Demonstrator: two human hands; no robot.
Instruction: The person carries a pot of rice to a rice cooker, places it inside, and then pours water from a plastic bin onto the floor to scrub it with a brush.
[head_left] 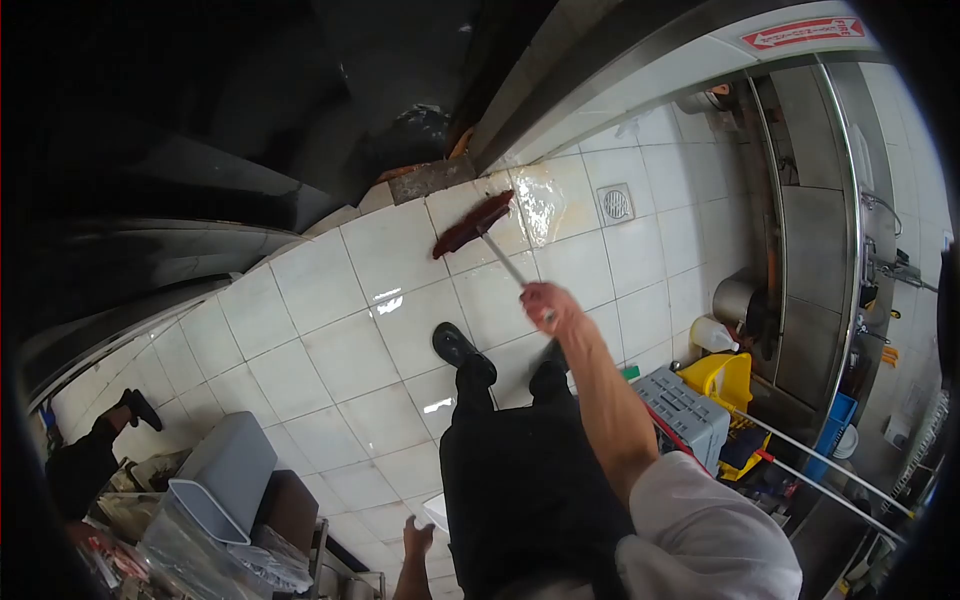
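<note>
My right hand (548, 307) is closed round the pale handle of a broom (475, 226). The broom's dark red head rests on the white tiled floor, beside a wet, shiny patch (541, 205). At the bottom of the view, my left hand (418, 538) hangs low at my left side, its fingers partly spread. Near it is a white object (436, 512), partly hidden by my black apron; whether the hand touches it I cannot tell.
A floor drain (615, 203) lies beyond the broom. On the right are a grey crate (680, 408), a yellow bucket (722, 380), a white jug (712, 334) and long poles. At left, another person's dark shoe (143, 410) shows near a grey bin (228, 475).
</note>
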